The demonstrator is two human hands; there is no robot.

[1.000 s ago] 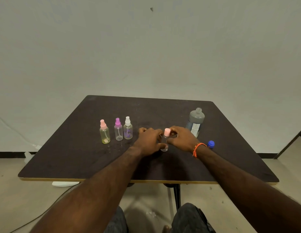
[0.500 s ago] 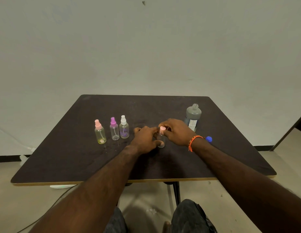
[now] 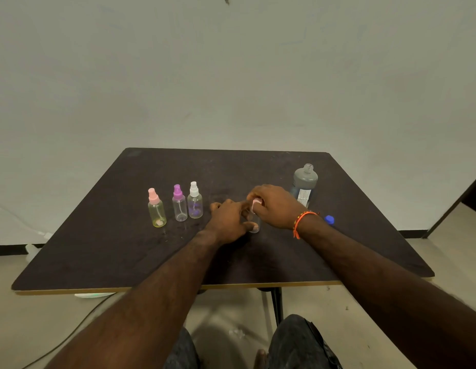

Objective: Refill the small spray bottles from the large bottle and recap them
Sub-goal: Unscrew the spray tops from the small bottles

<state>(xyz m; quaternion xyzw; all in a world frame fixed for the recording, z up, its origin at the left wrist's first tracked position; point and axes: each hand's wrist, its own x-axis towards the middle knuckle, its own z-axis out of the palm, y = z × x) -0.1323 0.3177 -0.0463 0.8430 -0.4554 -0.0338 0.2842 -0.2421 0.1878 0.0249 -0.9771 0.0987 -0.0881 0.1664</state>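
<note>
At desk [image 3: 98, 249] centre, our left hand [image 3: 229, 219] curls around the small clear bottle [image 3: 254, 227], standing upright. Right hand [image 3: 275, 206] arches over it, fingertips pinching the pink spray cap [image 3: 256, 203]. Large grey bottle [image 3: 304, 182] uncapped at two o'clock; three capped spray bottles [image 3: 179, 206] at ten.

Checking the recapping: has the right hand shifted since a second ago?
Yes. The right hand has risen over the small bottle's pink cap, judged against the large bottle.
</note>
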